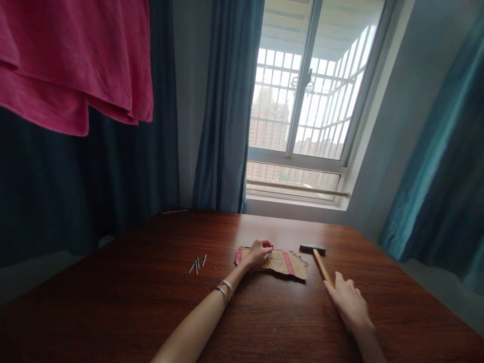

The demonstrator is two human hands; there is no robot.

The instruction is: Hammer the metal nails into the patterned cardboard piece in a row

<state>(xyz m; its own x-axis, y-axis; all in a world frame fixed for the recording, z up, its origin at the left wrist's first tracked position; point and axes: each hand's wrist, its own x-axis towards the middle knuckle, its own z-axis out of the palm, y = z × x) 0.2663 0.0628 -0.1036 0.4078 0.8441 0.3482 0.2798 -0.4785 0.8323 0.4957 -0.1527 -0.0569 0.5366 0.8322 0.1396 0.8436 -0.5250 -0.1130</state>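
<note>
A flat tan piece that looks like cardboard (298, 270), with pink bands, many small dark dots and ragged edges, lies on the brown wooden table (264, 312). Over its middle is my left hand (259, 253), thumb and fingertips pinched together; what they hold, if anything, is too small to make out. To the right lies a hammer (319, 259), its dark head resting on the table and its wooden handle pointing toward me. My right hand (350, 301) is closed around the lower end of that handle.
Several loose nails (197, 264) lie on the table left of the cardboard. Behind the table are a barred window (302, 101) and blue curtains (227, 111). A pink cloth (83, 60) hangs at the upper left.
</note>
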